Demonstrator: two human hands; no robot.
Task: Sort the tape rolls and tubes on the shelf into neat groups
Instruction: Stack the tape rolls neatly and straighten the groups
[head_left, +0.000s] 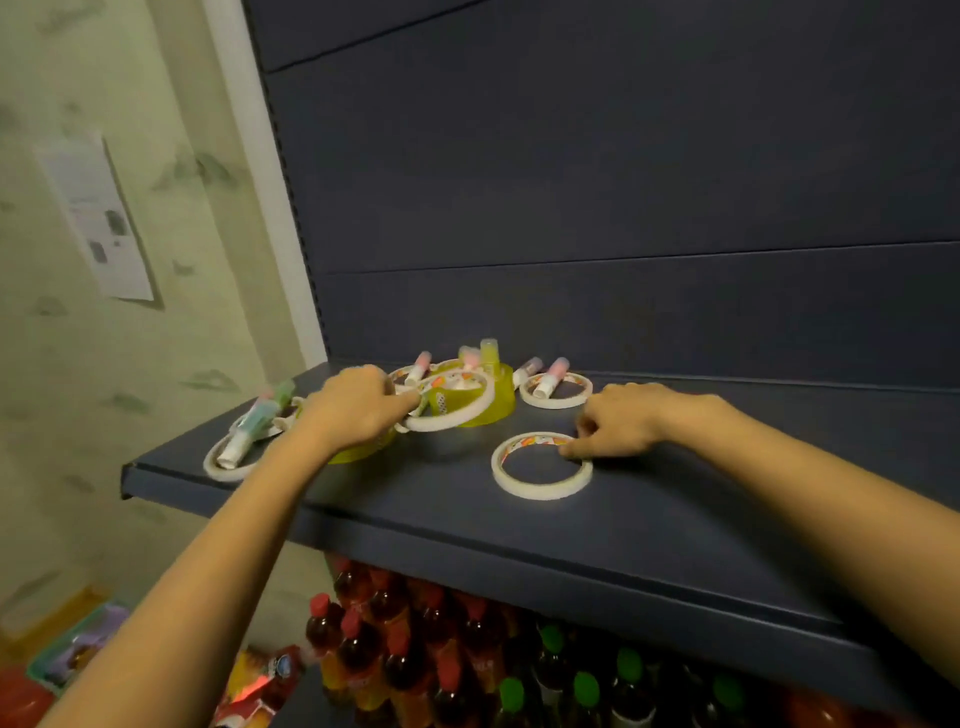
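The tilted tape roll (449, 423) in the rear pile is pinched by the left hand (358, 410); the flat roll (540, 491), nearer the front edge of the shelf (519, 540), is gripped at its rim by the right hand (618, 423). If the tilted roll is lifted, the tubes (553, 374) lying on neighbouring rolls may be knocked and rolled off.

Left hand (358, 410) hides part of a yellow tape roll (363, 456).

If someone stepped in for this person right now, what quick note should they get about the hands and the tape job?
Left hand grips a tilted white roll leaning on the yellow roll.
Right hand pinches the rim of the flat white roll near the shelf front.
Tubes lie across rolls at left and back, all mixed.
Nothing grouped yet: gather rolls together, tubes together.
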